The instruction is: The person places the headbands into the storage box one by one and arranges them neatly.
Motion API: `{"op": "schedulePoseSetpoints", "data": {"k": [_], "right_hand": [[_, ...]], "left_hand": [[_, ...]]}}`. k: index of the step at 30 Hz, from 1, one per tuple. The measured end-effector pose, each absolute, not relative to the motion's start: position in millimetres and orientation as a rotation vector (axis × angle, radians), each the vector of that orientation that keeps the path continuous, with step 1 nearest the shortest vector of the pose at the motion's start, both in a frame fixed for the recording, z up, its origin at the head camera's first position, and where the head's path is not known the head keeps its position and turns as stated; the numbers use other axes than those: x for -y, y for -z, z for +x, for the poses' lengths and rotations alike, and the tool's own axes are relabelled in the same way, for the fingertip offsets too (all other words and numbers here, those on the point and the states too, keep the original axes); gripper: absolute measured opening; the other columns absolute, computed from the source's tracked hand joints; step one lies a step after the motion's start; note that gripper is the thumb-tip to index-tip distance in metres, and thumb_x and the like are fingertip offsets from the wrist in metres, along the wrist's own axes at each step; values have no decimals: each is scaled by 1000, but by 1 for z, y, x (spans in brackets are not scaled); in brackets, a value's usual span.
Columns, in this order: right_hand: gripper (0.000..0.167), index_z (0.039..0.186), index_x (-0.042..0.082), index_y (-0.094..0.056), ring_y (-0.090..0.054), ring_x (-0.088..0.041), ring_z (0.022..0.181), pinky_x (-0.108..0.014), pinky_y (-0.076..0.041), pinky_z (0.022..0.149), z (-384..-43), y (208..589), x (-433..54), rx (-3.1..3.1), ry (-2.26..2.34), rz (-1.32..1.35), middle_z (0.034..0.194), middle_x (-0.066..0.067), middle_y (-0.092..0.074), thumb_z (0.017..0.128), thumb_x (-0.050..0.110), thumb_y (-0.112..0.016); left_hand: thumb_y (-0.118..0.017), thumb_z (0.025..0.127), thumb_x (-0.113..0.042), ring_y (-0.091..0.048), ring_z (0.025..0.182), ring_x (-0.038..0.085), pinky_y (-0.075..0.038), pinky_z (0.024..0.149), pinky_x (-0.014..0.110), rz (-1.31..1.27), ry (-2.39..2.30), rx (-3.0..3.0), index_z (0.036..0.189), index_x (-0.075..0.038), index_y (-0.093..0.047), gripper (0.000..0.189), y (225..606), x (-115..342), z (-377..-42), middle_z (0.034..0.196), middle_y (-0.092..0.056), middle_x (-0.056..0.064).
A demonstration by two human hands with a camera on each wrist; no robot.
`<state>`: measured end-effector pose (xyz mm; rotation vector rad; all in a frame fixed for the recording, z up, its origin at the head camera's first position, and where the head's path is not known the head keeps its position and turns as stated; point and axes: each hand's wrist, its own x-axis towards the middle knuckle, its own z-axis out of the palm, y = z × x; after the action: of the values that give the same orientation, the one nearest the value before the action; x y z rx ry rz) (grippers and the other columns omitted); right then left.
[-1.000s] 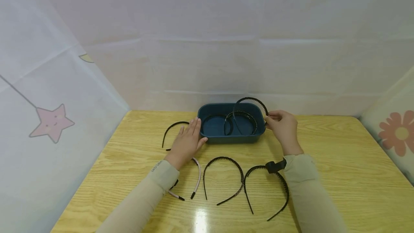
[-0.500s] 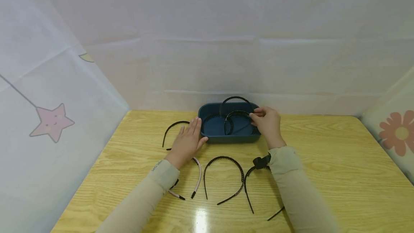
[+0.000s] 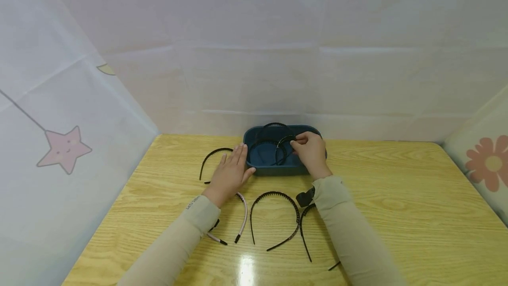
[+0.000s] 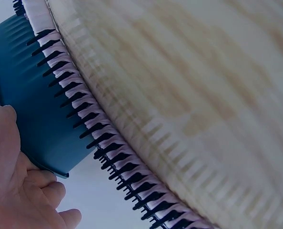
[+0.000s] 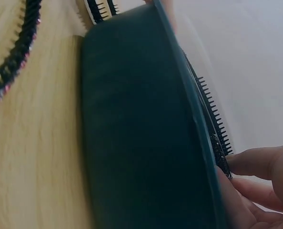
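Note:
A dark blue plastic bin (image 3: 278, 171) stands at the back of the table. My left hand (image 3: 229, 174) lies against its left end, fingers straight at the rim. Over the bin, my right hand (image 3: 313, 153) pinches a black toothed headband (image 3: 275, 124) between thumb and fingertips. The right wrist view shows that headband's comb teeth (image 5: 213, 109) beyond the bin's rim. Inside the bin are black headbands (image 3: 263, 142), partly overlapped by the held one and the right hand. The left wrist view has the left fingers (image 4: 53, 191) curving by the bin's edge.
On the wooden table (image 3: 416, 206), a black headband (image 3: 214, 150) lies left of the bin. A pink headband (image 3: 244, 215) is partly under the left forearm. In front lie two black headbands (image 3: 274, 193), the right one (image 3: 302, 233) partly hidden by the right sleeve. A pale cloth backdrop (image 3: 254, 78) rises behind.
My right hand has moved left from the bin's right end to over its middle, carrying the headband left and lower. The left hand has stayed at the bin's left end.

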<state>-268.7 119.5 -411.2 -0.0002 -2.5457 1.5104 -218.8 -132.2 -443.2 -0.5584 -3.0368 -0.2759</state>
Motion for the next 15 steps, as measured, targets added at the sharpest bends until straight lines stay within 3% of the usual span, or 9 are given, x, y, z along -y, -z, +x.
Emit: {"op": "schedulePoseSetpoints", "data": {"k": [15], "right_hand": [[25, 115, -6, -69, -75, -28, 78, -36, -62, 68, -268, 425, -99, 2599, -1455, 23, 102, -21, -71, 95, 9, -73]], "left_hand": [[-43, 109, -47, -14, 155, 31, -16, 123, 58, -563, 289, 3018, 162, -2, -10, 78, 446, 132, -218, 169, -10, 16]]}}
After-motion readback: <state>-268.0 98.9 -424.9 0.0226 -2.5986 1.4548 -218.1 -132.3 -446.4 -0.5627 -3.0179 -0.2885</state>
